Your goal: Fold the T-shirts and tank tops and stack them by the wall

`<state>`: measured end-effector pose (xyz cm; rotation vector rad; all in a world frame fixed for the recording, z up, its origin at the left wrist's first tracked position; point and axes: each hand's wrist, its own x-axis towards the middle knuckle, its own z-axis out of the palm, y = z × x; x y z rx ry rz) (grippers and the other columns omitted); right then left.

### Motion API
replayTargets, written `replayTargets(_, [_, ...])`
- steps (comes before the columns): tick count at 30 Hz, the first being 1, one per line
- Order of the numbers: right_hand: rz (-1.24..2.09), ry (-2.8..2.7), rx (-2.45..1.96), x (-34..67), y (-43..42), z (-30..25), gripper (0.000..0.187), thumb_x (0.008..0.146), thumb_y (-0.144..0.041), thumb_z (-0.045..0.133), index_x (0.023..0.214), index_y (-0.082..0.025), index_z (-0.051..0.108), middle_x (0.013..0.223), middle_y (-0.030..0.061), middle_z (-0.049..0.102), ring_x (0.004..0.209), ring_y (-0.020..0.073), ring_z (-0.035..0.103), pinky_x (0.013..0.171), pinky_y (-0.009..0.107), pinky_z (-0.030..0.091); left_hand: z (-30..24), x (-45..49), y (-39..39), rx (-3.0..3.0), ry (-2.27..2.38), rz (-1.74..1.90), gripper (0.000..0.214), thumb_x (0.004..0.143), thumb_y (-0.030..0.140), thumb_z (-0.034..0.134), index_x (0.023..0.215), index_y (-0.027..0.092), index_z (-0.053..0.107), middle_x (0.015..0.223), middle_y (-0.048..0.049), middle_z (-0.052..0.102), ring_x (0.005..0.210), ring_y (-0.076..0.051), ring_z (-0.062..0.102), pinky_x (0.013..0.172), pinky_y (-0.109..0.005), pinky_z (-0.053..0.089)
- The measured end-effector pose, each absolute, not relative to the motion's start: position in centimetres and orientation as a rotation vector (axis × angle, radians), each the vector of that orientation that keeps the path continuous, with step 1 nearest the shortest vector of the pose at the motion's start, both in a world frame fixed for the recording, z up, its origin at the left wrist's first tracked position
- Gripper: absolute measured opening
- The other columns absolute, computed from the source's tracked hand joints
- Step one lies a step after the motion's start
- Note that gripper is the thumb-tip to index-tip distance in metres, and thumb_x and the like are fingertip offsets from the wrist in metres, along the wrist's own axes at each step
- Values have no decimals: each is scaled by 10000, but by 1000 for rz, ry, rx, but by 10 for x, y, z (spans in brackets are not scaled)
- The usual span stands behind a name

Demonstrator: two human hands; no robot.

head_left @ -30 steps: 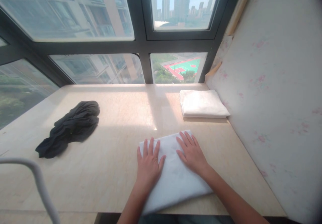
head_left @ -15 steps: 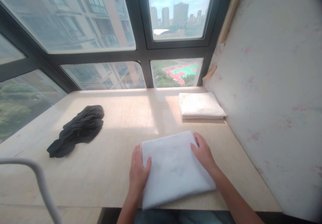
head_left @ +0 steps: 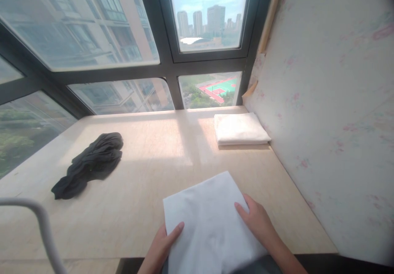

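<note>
A folded white cloth is held between my two hands at the front edge of the table, its near part reaching over my lap. My left hand grips its left side, thumb on top and the fingers hidden beneath. On the right side my right hand pinches the edge the same way, thumb above and fingers underneath. Farther off, by the wall, lies another folded white cloth. A crumpled black cloth rests on the left of the table.
The pale table runs back to the dark window frame. A flowered wall bounds it on the right. A curved grey tube stands at the near left.
The held white cloth has moved toward me and tilted, its near part now past the table edge. Both hands have come back with it, fingers now under its sides.
</note>
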<state>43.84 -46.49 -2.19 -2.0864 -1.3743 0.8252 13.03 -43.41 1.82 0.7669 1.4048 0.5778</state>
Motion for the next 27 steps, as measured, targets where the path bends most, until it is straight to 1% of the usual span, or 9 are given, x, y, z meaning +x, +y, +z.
replayTargets(4, [717,-1388,-2151,435,-471,-28,327,904,-399,441,1059,-176,623,936,128,743,919,299,709,773,364,502,19,137,-438,945,1565,625,567,730,571,726,1127,171,658,1180,-147,715,1157,-349,647,917,-438,568])
replayTargets(6, [707,-1366,-2130,436,-473,-29,301,908,-397,436,1055,-194,603,927,107,743,881,281,714,744,340,496,19,139,-440,1071,1642,643,613,748,609,679,1167,165,626,1214,-144,699,1155,-350,645,964,-455,541])
replayTargets(8, [709,-1336,-2095,437,-476,-30,281,915,-404,427,1045,-215,587,920,87,743,851,267,717,720,327,494,17,142,-442,1184,1660,671,655,774,628,626,1235,164,579,1267,-139,672,1202,-336,617,1028,-457,498])
replayTargets(10, [707,-1309,-2065,440,-479,-30,276,919,-425,421,1037,-232,580,928,78,743,843,268,717,710,330,498,12,145,-445,1266,1659,686,637,788,614,602,1253,180,554,1288,-126,661,1236,-319,597,1062,-448,469])
replayTargets(12, [712,-1289,-2051,444,-481,-30,284,920,-456,423,1023,-244,580,931,73,743,842,277,717,705,338,505,6,148,-448,1319,1696,658,555,798,593,588,1196,207,568,1215,-111,695,1184,-321,628,1017,-453,494])
replayTargets(15, [714,-1281,-2037,452,-479,-26,298,920,-492,428,992,-251,587,917,69,742,834,286,713,704,348,506,-1,157,-446,1361,1765,658,462,821,591,554,1106,228,578,1076,-100,728,1057,-337,674,903,-464,527])
replayTargets(19, [612,-1245,-2018,469,-465,-3,308,911,-520,457,983,-253,592,897,68,739,805,282,700,697,342,494,10,182,-421,1389,1685,758,451,825,589,576,1093,226,576,1071,-93,715,1038,-315,663,890,-424,518])
replayTargets(24, [297,-1166,-2016,513,-417,54,324,878,-539,532,994,-246,610,895,59,730,789,254,681,669,305,478,53,233,-347,1496,1483,941,351,868,524,582,1026,210,569,928,-47,678,874,-239,651,775,-340,516])
replayTargets(27, [46,-1155,-2013,550,-368,90,319,862,-500,559,1017,-230,628,906,64,720,806,251,668,676,298,463,76,272,-280,1548,1276,1076,319,874,465,601,1049,202,556,962,-38,663,877,-206,633,765,-310,508])
